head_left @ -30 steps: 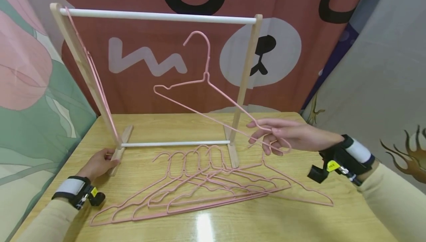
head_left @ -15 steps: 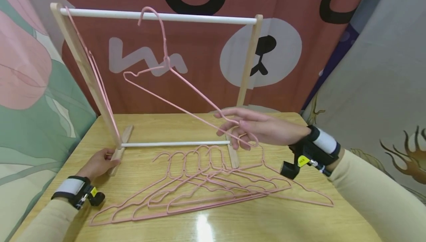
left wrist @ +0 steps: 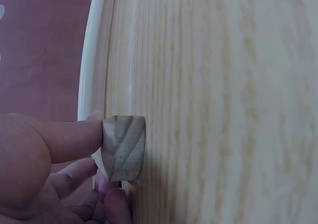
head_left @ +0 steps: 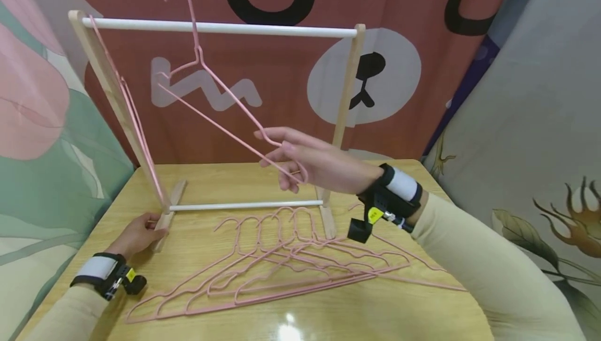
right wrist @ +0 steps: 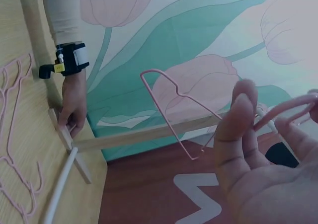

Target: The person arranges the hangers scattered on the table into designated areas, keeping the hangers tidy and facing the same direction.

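Observation:
My right hand [head_left: 314,162] pinches the right end of a pink clothes hanger [head_left: 235,99] between thumb and fingers. The hanger tilts up to the left. Its hook is above the white top rod [head_left: 281,29] of a small clothes rack, and its neck crosses the front of that rod. In the right wrist view the hanger's far end [right wrist: 160,105] points away from the fingers. Low at the left, my left hand [head_left: 136,234] grips the rack's wooden foot [left wrist: 124,147], thumb on one side and fingers on the other. Another pink hanger [head_left: 123,81] hangs at the rod's left end.
Several pink hangers [head_left: 281,295] lie overlapping on the wooden table [head_left: 375,315] in front of the rack. A white lower rod [head_left: 244,206] joins the rack's feet. The right wooden post [head_left: 349,85] stands behind my right hand. Printed curtains [head_left: 281,122] hang behind and at the sides.
My right hand has moved left and upward with the hanger, bringing its hook from below the top rod to above it. The left hand stays on the foot.

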The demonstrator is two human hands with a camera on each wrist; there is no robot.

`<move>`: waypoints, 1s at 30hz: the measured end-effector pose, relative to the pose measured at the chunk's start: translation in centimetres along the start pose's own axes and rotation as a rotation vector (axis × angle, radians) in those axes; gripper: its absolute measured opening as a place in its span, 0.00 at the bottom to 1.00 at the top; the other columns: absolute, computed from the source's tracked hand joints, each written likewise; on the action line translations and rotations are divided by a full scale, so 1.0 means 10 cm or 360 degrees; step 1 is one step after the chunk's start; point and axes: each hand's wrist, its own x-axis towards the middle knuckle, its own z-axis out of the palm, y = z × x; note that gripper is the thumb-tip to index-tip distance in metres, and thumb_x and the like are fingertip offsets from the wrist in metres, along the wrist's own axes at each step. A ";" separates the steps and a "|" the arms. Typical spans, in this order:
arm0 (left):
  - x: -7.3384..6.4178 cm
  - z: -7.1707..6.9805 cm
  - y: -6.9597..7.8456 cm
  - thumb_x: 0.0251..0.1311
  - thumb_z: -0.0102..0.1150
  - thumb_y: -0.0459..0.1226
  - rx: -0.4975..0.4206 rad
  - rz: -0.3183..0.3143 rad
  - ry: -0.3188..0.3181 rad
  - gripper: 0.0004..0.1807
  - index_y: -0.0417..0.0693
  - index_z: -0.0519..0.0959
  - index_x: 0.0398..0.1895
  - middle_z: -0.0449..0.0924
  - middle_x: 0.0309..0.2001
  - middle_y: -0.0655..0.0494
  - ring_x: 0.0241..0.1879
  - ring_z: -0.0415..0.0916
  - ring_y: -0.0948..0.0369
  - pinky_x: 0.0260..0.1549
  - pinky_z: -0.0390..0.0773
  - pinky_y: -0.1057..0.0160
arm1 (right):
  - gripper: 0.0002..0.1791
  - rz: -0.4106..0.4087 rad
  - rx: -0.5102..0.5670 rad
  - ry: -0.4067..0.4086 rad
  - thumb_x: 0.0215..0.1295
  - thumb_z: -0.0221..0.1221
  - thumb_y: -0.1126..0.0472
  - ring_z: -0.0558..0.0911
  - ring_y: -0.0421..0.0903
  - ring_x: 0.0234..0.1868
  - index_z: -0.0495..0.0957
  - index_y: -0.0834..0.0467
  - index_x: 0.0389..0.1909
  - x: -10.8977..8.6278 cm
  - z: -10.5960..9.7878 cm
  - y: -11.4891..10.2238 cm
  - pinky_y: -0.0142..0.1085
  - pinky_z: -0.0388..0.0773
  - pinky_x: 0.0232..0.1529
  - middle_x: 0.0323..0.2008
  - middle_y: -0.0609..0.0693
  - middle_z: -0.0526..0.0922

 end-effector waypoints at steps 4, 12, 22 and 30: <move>0.00 0.00 -0.01 0.70 0.57 0.33 0.0009 -0.0031 0.0008 0.26 0.18 0.61 0.60 0.74 0.47 0.28 0.43 0.75 0.45 0.35 0.74 0.63 | 0.29 -0.0018 -0.0013 0.0064 0.81 0.34 0.59 0.76 0.48 0.33 0.49 0.59 0.79 0.18 0.05 -0.01 0.38 0.74 0.41 0.59 0.63 0.68; 0.01 0.02 -0.01 0.70 0.56 0.32 -0.0008 -0.0040 -0.0017 0.27 0.18 0.60 0.60 0.73 0.47 0.27 0.44 0.76 0.45 0.36 0.75 0.63 | 0.27 -0.0018 0.0018 0.0131 0.84 0.33 0.59 0.74 0.48 0.29 0.50 0.58 0.80 0.45 0.12 -0.04 0.37 0.73 0.37 0.58 0.63 0.67; 0.02 -0.02 -0.02 0.69 0.57 0.32 0.0026 0.0032 -0.0020 0.27 0.16 0.60 0.60 0.73 0.48 0.25 0.44 0.76 0.43 0.36 0.74 0.62 | 0.26 0.0089 -0.0069 0.0183 0.84 0.38 0.55 0.77 0.51 0.27 0.55 0.51 0.79 0.82 0.26 -0.04 0.40 0.78 0.38 0.60 0.57 0.69; 0.03 -0.01 -0.03 0.69 0.57 0.32 0.0020 0.0031 -0.0013 0.27 0.17 0.61 0.59 0.74 0.46 0.28 0.43 0.75 0.45 0.36 0.74 0.63 | 0.25 0.0210 -0.0128 0.0340 0.85 0.38 0.50 0.80 0.51 0.23 0.61 0.46 0.77 1.08 0.53 -0.03 0.39 0.82 0.33 0.52 0.55 0.76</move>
